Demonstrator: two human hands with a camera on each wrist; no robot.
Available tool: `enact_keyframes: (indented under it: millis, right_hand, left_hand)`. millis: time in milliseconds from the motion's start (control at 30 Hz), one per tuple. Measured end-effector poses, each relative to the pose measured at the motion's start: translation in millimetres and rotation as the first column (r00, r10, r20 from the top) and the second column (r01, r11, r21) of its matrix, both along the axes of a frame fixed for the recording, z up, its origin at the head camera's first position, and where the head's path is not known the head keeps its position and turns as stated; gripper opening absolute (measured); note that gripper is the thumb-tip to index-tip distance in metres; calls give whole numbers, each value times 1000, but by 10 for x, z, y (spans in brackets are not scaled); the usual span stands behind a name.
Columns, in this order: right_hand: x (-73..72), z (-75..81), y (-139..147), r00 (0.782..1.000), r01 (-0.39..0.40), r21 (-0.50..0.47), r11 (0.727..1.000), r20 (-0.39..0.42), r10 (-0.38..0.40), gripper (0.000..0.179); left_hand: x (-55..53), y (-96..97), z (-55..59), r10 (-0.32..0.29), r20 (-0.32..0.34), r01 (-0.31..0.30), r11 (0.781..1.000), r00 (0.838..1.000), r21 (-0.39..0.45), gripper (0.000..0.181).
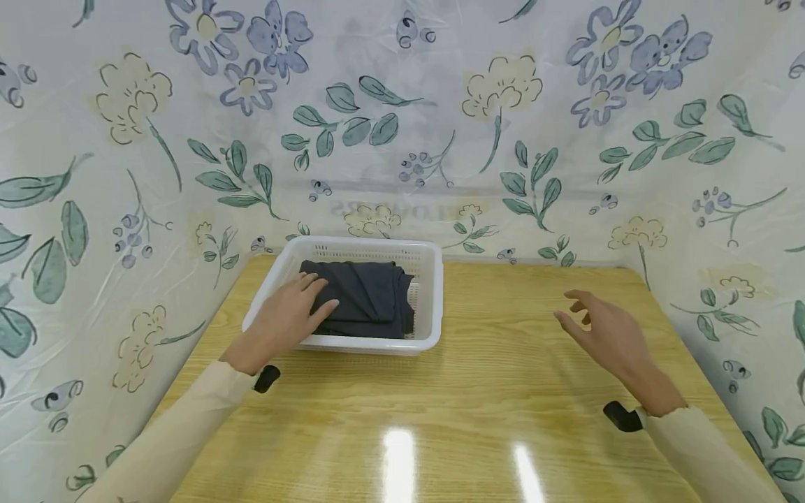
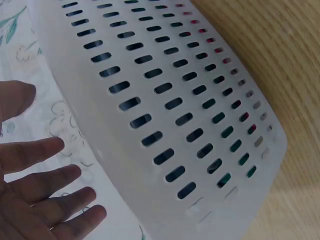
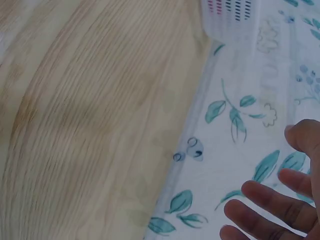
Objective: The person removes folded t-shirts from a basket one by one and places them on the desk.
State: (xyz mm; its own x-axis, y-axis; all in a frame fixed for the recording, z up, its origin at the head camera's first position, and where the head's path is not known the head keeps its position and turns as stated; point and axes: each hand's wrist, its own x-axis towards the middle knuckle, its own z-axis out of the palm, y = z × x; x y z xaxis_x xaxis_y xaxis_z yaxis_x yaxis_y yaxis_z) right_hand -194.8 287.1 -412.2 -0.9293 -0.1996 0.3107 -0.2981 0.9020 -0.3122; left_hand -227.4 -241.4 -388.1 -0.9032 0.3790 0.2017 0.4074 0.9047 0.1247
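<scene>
A white plastic basket (image 1: 432, 297) with slotted walls stands on the wooden table, left of the middle. Dark folded cloth (image 1: 361, 293) lies inside it. In the head view my left hand (image 1: 292, 307) reaches over the basket's near left rim and overlaps the cloth, fingers spread. From the left wrist view, that hand (image 2: 45, 200) shows straight, parted fingers beside the basket wall (image 2: 165, 120), holding nothing. My right hand (image 1: 606, 335) hovers over the table's right side, fingers loosely bent with nothing between them; in the right wrist view its fingertips (image 3: 245, 190) point inward.
Through the basket's slots, patches of red and green show below the dark cloth. A floral-patterned sheet (image 1: 402, 154) hangs behind and at both sides of the table (image 1: 490, 363). Light glares off the table's front.
</scene>
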Motion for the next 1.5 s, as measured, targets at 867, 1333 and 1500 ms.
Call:
enact_keyframes:
  millis: [867,1333,1500]
  right_hand:
    - [-441,33,-1341,976,-206,-260,944,10,216,37]
    - [-584,95,-1971,955,-253,-339,906,61,289,36]
    - [-622,81,-2191,936,-301,-338,892,77,344,39]
  left_hand:
    - [-245,-287,29,117,331,-181,969,936,169,59]
    - [-387,-382,148,125,533,-272,940,837,205,66]
    - [-424,-417,137,138,586,-324,919,798,225,67]
